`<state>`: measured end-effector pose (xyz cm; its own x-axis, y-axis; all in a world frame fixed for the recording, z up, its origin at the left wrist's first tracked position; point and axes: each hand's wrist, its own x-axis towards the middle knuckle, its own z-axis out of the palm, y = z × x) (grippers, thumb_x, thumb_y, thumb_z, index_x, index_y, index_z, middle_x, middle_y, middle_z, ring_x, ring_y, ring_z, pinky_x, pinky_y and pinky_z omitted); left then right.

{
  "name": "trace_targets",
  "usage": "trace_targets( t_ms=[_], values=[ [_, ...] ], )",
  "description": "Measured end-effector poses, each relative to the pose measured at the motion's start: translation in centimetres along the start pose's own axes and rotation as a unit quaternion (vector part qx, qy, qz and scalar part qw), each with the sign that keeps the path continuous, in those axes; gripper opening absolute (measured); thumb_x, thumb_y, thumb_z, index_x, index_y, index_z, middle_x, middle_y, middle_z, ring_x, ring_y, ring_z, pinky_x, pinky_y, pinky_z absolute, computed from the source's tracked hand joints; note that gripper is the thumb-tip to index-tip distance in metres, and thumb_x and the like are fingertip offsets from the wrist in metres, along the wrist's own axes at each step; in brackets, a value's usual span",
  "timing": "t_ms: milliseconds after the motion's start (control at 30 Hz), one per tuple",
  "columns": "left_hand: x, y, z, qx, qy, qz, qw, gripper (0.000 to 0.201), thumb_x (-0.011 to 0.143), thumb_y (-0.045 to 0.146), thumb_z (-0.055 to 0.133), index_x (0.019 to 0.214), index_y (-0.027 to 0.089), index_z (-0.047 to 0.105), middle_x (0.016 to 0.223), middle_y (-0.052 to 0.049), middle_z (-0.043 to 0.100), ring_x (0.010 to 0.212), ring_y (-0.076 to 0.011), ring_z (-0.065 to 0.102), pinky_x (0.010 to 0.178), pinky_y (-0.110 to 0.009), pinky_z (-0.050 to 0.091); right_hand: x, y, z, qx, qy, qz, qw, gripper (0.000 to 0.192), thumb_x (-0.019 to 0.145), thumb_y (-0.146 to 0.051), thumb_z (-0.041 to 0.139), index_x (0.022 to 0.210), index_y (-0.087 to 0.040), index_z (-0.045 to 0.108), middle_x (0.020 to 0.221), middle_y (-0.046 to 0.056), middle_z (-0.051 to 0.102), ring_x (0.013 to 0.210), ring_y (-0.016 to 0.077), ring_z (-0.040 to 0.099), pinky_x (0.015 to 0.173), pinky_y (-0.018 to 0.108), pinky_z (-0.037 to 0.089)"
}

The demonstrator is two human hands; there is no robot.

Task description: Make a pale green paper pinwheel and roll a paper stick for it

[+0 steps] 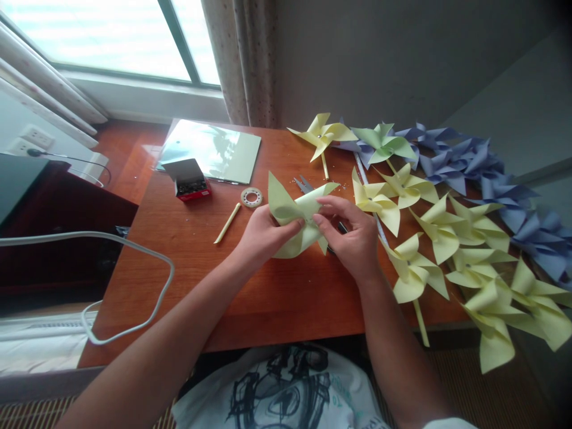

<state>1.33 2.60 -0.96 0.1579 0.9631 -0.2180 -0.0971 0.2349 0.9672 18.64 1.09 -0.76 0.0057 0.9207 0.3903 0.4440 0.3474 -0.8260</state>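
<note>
One pinwheel (305,210) points a vane (276,195) away, another slanting right

A paper pinwheel (286,204) and the right hand (354,233) partly hide scissors (307,185) at center; the frame's edges crop the window (111,39), upper left, and blue pinwheels (540,233), far right.

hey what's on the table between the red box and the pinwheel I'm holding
In the head view, a tape roll and a yellow stick lie between the box and the pinwheel.
</note>
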Motion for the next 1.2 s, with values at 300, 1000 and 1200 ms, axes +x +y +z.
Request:
trace_targets(
  t_ms=[300,1000,1200],
  values=[
    [0.31,-0.59,-0.19,0.043,0.002,0.037,0.998,0.018,0.071,0.027,0.079,0.079,0.012,0.074,0.075,-0.003,0.073,0.071,-0.0201,0.066,0.068,-0.028,0.052,0.08,0.2,0.09,0.089,-0.014,0.034,0.995,0.014,0.084,-0.022,0.076,0.097,-0.025,0.074,0.092,0.001,0.076,0.074,0.0158,0.068,0.064,0.029,0.054],
    [0.06,-0.38,-0.16,-0.053,-0.015,-0.009,0.998,0.029,0.072,0.03,0.084,0.093,0.012,0.078,0.09,-0.007,0.079,0.081,-0.0215,0.071,0.073,-0.027,0.054,0.4,0.03,0.19,-0.117,0.006,-0.171,0.978,0.011,0.091,-0.014,0.069,0.092,-0.025,0.074,0.085,0.003,0.077,0.081,0.0202,0.065,0.077,0.036,0.055],
    [0.02,-0.35,-0.13,-0.083,-0.021,-0.009,0.996,0.036,0.071,0.033,0.086,0.098,0.012,0.078,0.095,-0.008,0.08,0.082,-0.0216,0.071,0.074,-0.027,0.054,0.4,0.15,0.26,-0.149,0.007,-0.2,0.968,0.014,0.092,-0.013,0.068,0.095,-0.025,0.074,0.088,0.003,0.079,0.083,0.0222,0.064,0.081,0.04,0.055]
  ],
)
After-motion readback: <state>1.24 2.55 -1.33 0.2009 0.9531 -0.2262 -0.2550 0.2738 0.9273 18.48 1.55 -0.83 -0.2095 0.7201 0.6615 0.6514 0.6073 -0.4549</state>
